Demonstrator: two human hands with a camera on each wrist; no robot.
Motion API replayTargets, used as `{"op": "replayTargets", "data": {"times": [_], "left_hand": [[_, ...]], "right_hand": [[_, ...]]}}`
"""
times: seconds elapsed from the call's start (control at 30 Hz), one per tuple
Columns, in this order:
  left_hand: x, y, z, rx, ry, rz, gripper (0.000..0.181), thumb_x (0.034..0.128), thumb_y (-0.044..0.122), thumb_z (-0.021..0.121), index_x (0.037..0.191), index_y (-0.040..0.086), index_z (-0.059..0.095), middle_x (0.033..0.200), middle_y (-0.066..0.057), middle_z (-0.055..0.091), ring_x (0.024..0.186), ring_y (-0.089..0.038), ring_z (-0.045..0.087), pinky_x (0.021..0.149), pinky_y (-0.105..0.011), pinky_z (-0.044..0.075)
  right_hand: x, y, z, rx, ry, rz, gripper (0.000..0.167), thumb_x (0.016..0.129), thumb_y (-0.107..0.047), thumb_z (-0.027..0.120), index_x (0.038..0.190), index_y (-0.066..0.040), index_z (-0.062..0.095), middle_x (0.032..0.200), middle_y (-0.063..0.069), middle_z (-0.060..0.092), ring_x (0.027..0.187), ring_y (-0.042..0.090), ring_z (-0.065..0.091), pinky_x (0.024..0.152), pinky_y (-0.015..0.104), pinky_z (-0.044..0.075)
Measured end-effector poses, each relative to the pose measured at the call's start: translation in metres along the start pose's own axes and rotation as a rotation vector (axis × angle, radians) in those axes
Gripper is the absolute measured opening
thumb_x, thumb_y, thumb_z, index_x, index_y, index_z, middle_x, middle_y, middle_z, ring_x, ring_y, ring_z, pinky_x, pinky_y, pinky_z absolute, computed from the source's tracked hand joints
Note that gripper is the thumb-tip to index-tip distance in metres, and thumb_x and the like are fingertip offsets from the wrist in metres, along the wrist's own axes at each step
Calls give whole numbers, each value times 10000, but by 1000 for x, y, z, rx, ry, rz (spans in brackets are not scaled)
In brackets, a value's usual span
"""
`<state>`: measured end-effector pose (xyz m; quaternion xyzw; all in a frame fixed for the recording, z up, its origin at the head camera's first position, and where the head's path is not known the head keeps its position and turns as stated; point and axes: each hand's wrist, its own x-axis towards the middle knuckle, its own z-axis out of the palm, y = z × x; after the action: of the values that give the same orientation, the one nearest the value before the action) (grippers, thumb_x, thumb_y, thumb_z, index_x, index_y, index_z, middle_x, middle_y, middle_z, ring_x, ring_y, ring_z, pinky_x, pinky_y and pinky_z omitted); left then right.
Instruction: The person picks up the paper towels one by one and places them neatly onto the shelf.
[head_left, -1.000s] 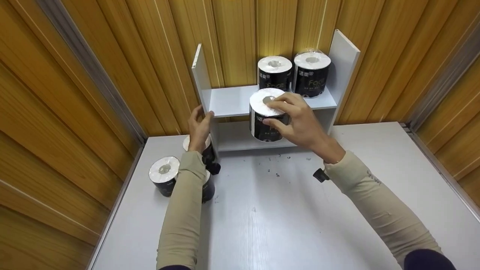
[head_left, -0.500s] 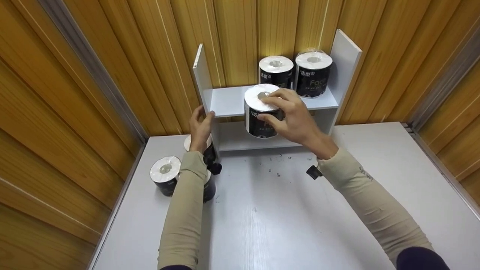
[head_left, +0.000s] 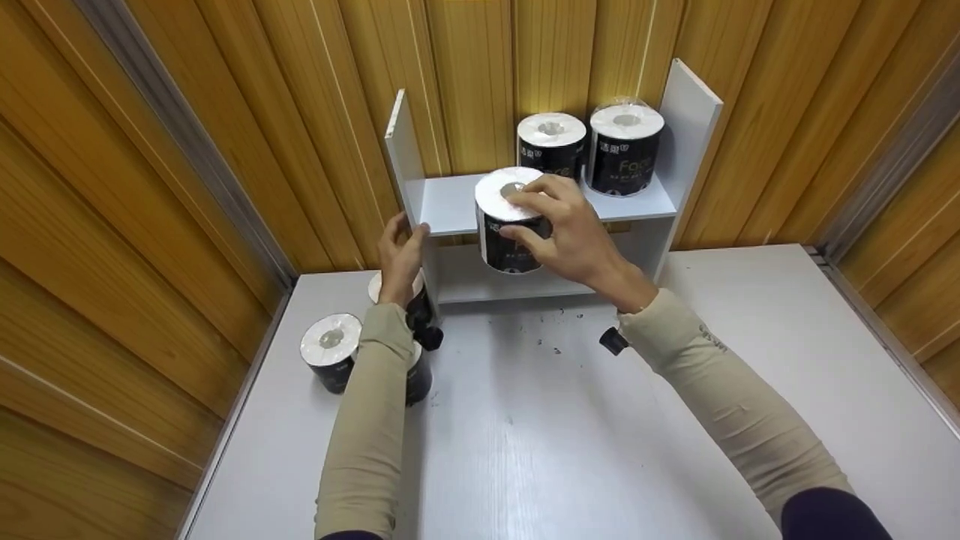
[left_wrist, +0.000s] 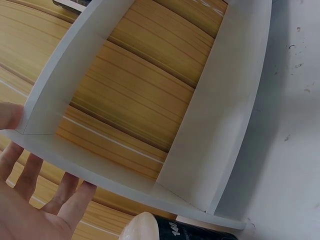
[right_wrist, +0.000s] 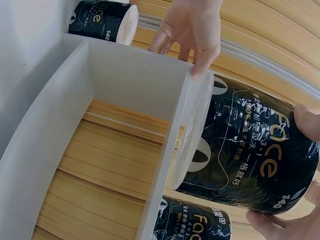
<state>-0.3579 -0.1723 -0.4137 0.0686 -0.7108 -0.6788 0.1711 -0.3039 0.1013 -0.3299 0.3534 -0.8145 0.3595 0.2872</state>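
In the head view my right hand grips a toilet paper roll with white ends and a black "Face" wrapper. Its thumb lies on the wrapper and its fingers are at the core hole. The roll is upright, at the front edge of the upper board of a white shelf unit; in the right wrist view the roll's end is close to that board. My left hand holds the unit's left side panel, thumb at the front edge, fingers on the outside. Two similar rolls stand on the upper board.
Left of the unit, a toilet paper roll stands on the white table. Two more rolls are partly hidden by my left hand and arm. Wood-patterned walls enclose the table. Dark specks lie before the unit.
My right hand has carried the toilet paper roll to the left and slightly up along the upper board's front. My left hand has stayed on the side panel.
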Motion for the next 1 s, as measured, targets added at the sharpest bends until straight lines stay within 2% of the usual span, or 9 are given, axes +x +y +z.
{"op": "replayTargets", "data": {"times": [0.43,0.77,1.0], "left_hand": [[-1,0,0,-8,-1,-12,516,1029,170,685,1518,65,560,1568,-151,548,1507,-292,463,1222,-410,446],[-1,2,-3,-8,-4,-37,520,1043,206,684,1536,104,551,1592,-120,529,1497,-279,466,1211,-448,458],[-2,1,0,-7,6,-3,511,1029,172,683,1515,59,571,1573,-158,553,1475,-291,492,1199,-427,469]], "right_hand": [[13,0,11,-5,-4,12,409,938,-342,833,1241,-72,781,1182,140,693,1288,354,578,1178,489,431],[23,-1,28,4,16,14,429,933,-340,836,1262,-71,778,1181,147,701,1274,362,583,1165,476,441],[26,-1,36,6,6,35,440,928,-345,838,1264,-67,776,1191,154,695,1311,384,563,1198,495,416]]}}
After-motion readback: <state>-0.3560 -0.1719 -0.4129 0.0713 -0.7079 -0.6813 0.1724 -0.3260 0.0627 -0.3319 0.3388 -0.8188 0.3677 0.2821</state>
